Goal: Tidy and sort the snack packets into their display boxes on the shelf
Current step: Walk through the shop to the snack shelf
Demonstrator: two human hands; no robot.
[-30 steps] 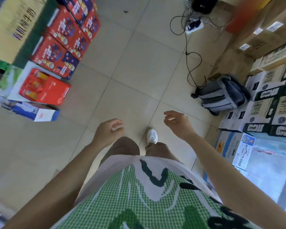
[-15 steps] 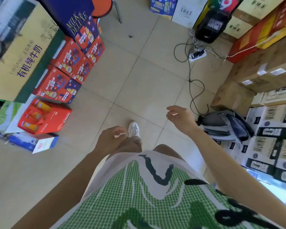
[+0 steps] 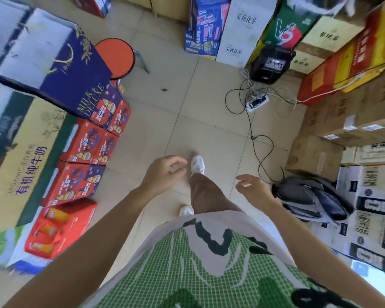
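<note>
The left hand (image 3: 165, 172) and right hand (image 3: 252, 188) hang loosely curled and empty, and no packet or shelf is in view, so neither hand is nearer.

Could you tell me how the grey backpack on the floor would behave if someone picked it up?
The grey backpack lies slumped and creased, so it would probably sag. Its flattened look hints it is light; contents are hidden.

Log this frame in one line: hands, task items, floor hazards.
left hand: empty, loosely curled | right hand: empty, loosely curled | snack packets: none in view | floor hazard: cable ahead-right of feet
</note>
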